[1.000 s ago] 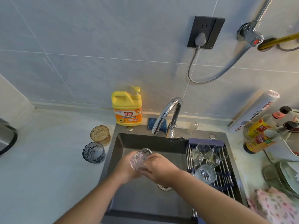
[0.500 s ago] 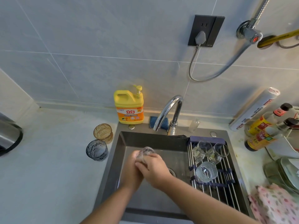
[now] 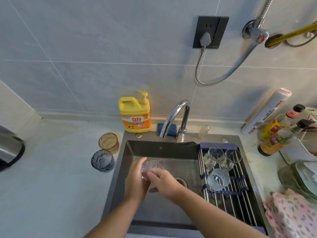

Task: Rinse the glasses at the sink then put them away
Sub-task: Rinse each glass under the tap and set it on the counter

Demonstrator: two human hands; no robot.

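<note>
A clear ribbed glass point(image 3: 152, 166) lies tilted over the dark sink point(image 3: 130, 152), below and left of the chrome tap point(image 3: 176, 115). My left hand point(image 3: 135, 181) cups it from the left and my right hand point(image 3: 164, 182) rests its fingers on its lower side. No water stream shows. An amber glass point(image 3: 109, 142) and a blue-grey glass point(image 3: 103, 160) stand on the counter left of the sink. Three clear glasses lie on the drying rack point(image 3: 240, 203) across the sink's right side: two point(image 3: 213, 157) point(image 3: 230, 158) at the back, one ribbed point(image 3: 217, 179) in front.
A yellow dish soap bottle point(image 3: 135, 114) and a blue sponge point(image 3: 169, 129) sit behind the sink. Sauce bottles point(image 3: 274, 133), a foil roll point(image 3: 265, 112), stacked plates point(image 3: 305, 179) and a pink floral cloth point(image 3: 291, 215) crowd the right counter. A steel pot point(image 3: 8, 148) is at far left.
Both hands with the clear glass have shifted slightly left and toward the sink's back, and the glass has turned between them. My view has dropped a little.
</note>
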